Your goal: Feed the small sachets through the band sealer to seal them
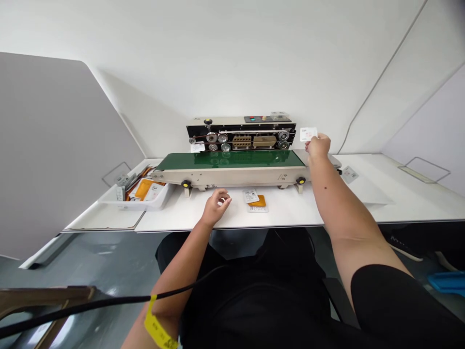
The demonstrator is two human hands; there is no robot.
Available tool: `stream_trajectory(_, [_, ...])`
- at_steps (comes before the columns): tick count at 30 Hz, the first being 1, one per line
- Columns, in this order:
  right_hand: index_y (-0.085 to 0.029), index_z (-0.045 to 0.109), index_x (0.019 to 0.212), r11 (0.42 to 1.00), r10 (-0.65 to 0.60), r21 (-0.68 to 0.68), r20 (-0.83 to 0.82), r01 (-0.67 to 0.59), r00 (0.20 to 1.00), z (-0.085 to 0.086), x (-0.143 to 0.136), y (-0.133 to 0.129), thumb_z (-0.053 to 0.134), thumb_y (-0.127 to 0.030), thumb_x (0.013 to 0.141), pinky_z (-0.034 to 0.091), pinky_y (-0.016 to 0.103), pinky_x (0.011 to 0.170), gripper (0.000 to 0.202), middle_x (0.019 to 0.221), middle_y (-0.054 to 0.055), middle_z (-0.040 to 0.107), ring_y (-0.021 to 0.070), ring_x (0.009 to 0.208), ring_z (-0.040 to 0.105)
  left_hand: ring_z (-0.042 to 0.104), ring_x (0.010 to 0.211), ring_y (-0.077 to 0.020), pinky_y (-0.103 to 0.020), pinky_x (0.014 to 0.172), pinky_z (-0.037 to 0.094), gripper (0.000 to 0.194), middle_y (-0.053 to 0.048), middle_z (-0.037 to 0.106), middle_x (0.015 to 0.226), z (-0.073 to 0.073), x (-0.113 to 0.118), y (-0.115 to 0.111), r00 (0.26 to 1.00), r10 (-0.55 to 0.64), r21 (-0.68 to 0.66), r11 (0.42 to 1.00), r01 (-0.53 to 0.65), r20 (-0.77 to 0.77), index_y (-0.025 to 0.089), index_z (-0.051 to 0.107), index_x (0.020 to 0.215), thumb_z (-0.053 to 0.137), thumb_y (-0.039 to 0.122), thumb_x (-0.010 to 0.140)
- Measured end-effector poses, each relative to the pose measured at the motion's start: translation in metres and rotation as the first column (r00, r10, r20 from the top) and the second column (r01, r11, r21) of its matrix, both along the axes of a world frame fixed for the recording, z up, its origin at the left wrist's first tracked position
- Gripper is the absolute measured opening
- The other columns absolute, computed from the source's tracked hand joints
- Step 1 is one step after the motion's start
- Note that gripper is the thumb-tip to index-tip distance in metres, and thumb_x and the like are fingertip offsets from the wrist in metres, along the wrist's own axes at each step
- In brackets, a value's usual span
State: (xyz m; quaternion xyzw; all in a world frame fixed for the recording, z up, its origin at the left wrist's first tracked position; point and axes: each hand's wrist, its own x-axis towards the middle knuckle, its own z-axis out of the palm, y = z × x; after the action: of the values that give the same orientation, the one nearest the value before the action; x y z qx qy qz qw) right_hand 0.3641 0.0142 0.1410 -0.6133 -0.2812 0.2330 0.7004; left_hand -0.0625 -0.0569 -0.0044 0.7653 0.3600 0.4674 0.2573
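Observation:
My right hand (318, 145) is raised at the right end of the sealing machine (240, 127), its fingers closed on a white packet (308, 134). My left hand (217, 203) hovers over the front of the table with curled fingers apart and nothing held. Just right of it lie a silver-grey packet (250, 196) and an orange packet (258, 200), overlapping on the white table. Another white packet (197, 147) sits at the machine's left end, above the green conveyor belt (228, 160).
A white bin (160, 199) full of orange, white and grey packets stands at the left. One grey packet (350, 174) lies right of the conveyor. A black cable (119, 300) with a yellow tag crosses my left arm.

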Motion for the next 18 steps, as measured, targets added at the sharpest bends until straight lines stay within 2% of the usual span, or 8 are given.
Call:
stream_trajectory(3, [-0.017,0.049,0.123,0.998,-0.041,-0.053,-0.069,0.037,0.997,-0.009,-0.002,0.012,0.058,-0.026,0.092,0.032,0.014,0.038,0.033,0.062,-0.005,0.052,0.007,0.043,0.044,0.068,0.082,-0.0164,-0.027,0.069,0.053,0.027,-0.004,0.071,0.089,0.001,0.0,-0.001,1.0,0.0,0.011,1.0,0.0,-0.009,0.021,0.052,0.111,0.061,0.036,0.091])
stream_trajectory(10, [-0.021,0.048,0.107,0.982,0.128,-0.116,-0.174,-0.15,0.976,-0.011,-0.038,0.03,0.052,-0.02,0.095,0.035,0.012,0.04,0.012,0.059,-0.006,0.052,0.0058,0.041,0.044,0.067,0.081,-0.0157,-0.027,0.07,0.052,0.027,-0.004,0.071,0.089,-0.002,-0.002,0.001,1.0,-0.009,0.031,0.999,0.01,-0.028,0.02,0.052,0.112,0.06,0.037,0.092])
stream_trajectory(18, [-0.021,0.05,0.116,0.946,0.259,-0.16,-0.146,-0.281,0.955,-0.01,-0.068,0.035,0.052,-0.018,0.092,0.036,0.015,0.044,0.024,0.066,-0.003,0.055,0.0076,0.047,0.048,0.064,0.077,-0.0146,-0.026,0.069,0.051,0.027,-0.003,0.069,0.088,-0.001,-0.001,0.003,0.998,0.005,0.043,0.999,-0.003,-0.061,0.021,0.053,0.112,0.06,0.038,0.092])
